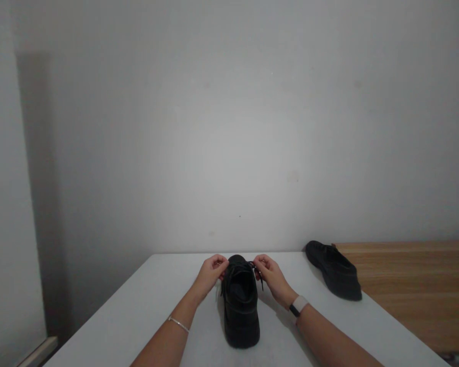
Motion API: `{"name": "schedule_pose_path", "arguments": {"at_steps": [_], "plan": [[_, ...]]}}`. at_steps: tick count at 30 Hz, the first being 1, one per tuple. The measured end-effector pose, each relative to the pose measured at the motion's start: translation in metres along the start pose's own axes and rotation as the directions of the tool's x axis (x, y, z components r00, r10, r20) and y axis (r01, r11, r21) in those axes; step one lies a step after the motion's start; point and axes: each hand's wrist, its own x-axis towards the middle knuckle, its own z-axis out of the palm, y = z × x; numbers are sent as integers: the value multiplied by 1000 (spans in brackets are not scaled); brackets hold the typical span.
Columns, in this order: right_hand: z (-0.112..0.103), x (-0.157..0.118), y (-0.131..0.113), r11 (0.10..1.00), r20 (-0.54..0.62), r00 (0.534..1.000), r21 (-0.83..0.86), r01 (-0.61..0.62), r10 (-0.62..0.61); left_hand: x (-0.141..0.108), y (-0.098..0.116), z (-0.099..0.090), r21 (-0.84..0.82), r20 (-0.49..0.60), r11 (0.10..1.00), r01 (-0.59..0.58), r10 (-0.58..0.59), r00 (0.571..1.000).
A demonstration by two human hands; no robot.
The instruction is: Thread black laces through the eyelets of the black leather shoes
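Note:
A black lace-up shoe (241,318) stands upright on the white table, its heel toward me and its toe toward the wall. At the left of its lacing, my left hand (213,270) is closed in a pinch on a shoelace, most of which the fingers hide. On the opposite side my right hand (266,270) pinches the other part of the black shoelace (261,281), and a loose end hangs down beside the fingers. Between the hands, the laces cross over the shoe's tongue.
The second black shoe (334,270) lies near the right edge of the white table (137,316). Beyond that edge is a wood-grain surface (413,295). A plain pale wall (229,127) rises behind the table.

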Motion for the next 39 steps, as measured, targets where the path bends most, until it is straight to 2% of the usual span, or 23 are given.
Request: {"name": "schedule_pose_path", "arguments": {"at_steps": [4,9,17,26,32,37,39], "plan": [[-1,-5,-3,998,32,998,26,-48,48,-3,2,-3,2,53,999,35,-35,998],[1,-11,-6,995,88,993,57,-87,81,-5,4,-2,-17,107,1000,15,-13,994],[2,-4,-1,996,10,999,78,-33,33,-3,5,1,-70,32,998,-4,7,999],[2,-5,-3,988,13,998,144,-60,59,-7,11,3,-201,17,979,20,-17,1000],[-2,-4,-7,968,-5,996,238,-84,87,-8,13,0,-344,-27,939,30,-42,999],[-3,-7,-18,949,-11,995,303,-88,96,-10,17,-3,-485,2,874,36,-40,999],[-2,-8,-20,944,-13,994,316,-98,107,-10,18,-2,-491,-7,870,35,-44,999]]}}
